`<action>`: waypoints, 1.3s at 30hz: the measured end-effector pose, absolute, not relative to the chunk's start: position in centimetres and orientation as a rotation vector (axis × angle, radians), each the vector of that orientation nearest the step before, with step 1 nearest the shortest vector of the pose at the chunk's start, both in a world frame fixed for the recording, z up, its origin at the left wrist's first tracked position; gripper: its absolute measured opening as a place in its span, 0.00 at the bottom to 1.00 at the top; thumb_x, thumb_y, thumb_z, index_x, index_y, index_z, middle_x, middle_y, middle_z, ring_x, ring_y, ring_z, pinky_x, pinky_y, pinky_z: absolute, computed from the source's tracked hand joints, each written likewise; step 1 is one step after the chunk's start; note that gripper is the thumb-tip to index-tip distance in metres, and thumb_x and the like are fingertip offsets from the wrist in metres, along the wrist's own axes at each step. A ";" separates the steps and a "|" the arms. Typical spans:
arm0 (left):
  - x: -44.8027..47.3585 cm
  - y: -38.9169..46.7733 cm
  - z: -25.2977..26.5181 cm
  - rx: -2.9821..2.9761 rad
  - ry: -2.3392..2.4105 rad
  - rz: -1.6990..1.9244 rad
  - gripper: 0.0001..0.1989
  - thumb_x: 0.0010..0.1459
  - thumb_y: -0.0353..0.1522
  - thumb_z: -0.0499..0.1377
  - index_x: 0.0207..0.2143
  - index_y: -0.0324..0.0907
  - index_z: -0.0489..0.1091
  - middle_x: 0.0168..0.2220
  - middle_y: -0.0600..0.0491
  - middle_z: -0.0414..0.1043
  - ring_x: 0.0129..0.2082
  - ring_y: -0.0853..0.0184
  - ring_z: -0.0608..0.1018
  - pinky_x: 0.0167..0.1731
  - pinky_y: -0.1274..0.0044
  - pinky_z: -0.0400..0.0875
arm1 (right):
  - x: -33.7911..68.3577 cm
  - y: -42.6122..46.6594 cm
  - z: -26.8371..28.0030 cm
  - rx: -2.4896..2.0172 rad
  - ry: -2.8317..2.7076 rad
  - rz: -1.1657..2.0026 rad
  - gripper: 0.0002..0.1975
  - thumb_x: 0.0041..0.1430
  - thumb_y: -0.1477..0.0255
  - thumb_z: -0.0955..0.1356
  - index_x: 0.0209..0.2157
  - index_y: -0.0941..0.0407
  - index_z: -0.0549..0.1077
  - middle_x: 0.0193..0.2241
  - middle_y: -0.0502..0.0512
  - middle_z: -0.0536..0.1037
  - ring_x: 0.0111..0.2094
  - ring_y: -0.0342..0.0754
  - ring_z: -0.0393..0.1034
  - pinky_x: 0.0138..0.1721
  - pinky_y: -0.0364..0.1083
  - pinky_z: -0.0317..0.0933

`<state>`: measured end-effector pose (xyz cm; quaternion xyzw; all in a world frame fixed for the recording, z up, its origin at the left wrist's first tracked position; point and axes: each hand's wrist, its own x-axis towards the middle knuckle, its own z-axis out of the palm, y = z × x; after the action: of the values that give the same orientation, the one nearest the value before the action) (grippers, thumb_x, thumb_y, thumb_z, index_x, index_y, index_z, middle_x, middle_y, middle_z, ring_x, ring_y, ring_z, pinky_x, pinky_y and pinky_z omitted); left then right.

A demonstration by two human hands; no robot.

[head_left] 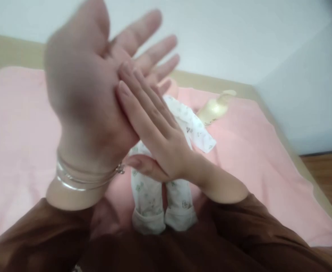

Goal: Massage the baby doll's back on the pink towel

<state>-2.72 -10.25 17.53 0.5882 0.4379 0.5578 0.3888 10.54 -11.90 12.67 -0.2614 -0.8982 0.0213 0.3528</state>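
My left hand [83,87] is raised close to the camera, palm showing and fingers spread, with silver bangles at the wrist. My right hand [160,132] lies against its palm, fingers straight and thumb apart. Neither hand holds an object. Below and behind them, a white printed baby outfit [149,192] is stretched out, its trouser cuffs towards me and one sleeve to the right. My hands cover its middle and upper left. Something peach-coloured [173,90] shows just beyond its top; I cannot tell whether a doll is inside the clothes.
A pale yellow bottle [214,109] with a whitish top lies tilted beside the sleeve. Everything rests on a pink blanket [253,162] over a beige-edged surface [225,78]. A white wall [211,37] stands behind, and wooden floor [327,177] shows at right.
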 end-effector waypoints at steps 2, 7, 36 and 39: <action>-1.9 -9.3 18.2 1.164 0.964 1.539 0.37 0.75 0.40 0.22 0.66 0.37 0.62 0.63 0.58 0.71 0.63 0.72 0.76 0.65 0.72 0.71 | 10.5 -10.4 11.6 -0.721 -2.315 0.206 0.37 0.70 0.46 0.43 0.70 0.45 0.58 0.74 0.36 0.54 0.78 0.48 0.41 0.79 0.51 0.42; 1.5 -7.5 16.6 0.961 0.962 1.638 0.23 0.75 0.36 0.34 0.49 0.43 0.68 0.59 0.56 0.76 0.63 0.71 0.77 0.71 0.75 0.71 | 10.9 -7.7 9.2 -0.777 -2.144 0.399 0.42 0.70 0.48 0.39 0.72 0.55 0.54 0.74 0.47 0.56 0.76 0.46 0.49 0.78 0.47 0.50; 0.9 -1.1 0.6 2.089 1.441 1.261 0.22 0.68 0.36 0.45 0.56 0.41 0.72 0.64 0.46 0.72 0.70 0.59 0.68 0.75 0.61 0.59 | 15.8 -1.8 2.5 -1.560 -2.196 0.255 0.29 0.74 0.63 0.53 0.72 0.51 0.58 0.76 0.56 0.50 0.78 0.60 0.39 0.74 0.75 0.30; 0.5 -0.6 -0.2 2.067 1.517 1.204 0.22 0.66 0.37 0.48 0.57 0.43 0.71 0.64 0.46 0.71 0.71 0.55 0.67 0.76 0.54 0.53 | 16.8 -1.2 2.2 -1.585 -2.168 0.266 0.30 0.74 0.61 0.53 0.73 0.51 0.54 0.77 0.57 0.47 0.78 0.59 0.38 0.74 0.75 0.28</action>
<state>0.53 -0.59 -0.15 0.7211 0.5291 0.4199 0.1541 16.82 -1.17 2.19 -0.5729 -0.7838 0.0963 0.2194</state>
